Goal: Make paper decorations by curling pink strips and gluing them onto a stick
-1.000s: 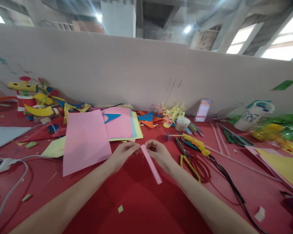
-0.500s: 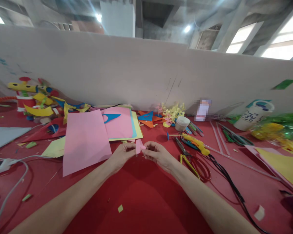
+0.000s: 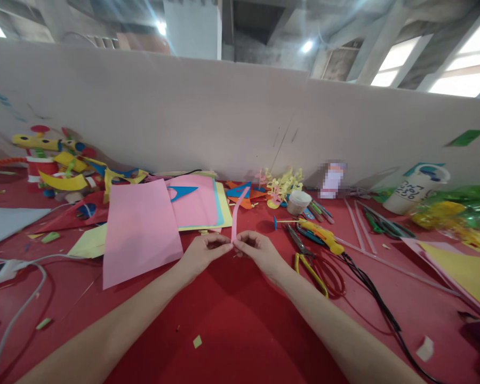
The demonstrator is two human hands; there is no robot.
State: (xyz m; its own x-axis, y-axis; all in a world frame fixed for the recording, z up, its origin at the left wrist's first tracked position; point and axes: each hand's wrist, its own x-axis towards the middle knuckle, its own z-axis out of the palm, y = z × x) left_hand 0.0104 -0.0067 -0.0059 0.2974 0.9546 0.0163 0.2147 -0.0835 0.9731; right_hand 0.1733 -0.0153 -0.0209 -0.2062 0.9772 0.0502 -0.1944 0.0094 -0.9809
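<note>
A narrow pink paper strip (image 3: pixel 237 216) rises between my two hands, its upper part curving to the right. My left hand (image 3: pixel 208 253) pinches the strip's lower end between thumb and fingers. Close against it, my right hand (image 3: pixel 258 255) pinches the same end, so the fingertips nearly meet and cover the bottom of the strip. Left of my left hand lies a large pink sheet (image 3: pixel 140 232). To the right of my right hand are scissors and pliers with red and yellow handles (image 3: pixel 312 272).
A yellow glue gun (image 3: pixel 322 236) with a black cord lies at the right. Behind stand a small white tub (image 3: pixel 298 202) and yellow plastic figures (image 3: pixel 286 184). Stacked coloured sheets (image 3: pixel 198 208) lie at the back. Paper scraps and a white cable (image 3: pixel 44 277) lie on the red table (image 3: pixel 232 309).
The pink strip was bunched and folded between my fingers; now it stands extended upward and away. My hands have come closer together, fingertips touching or nearly so.
</note>
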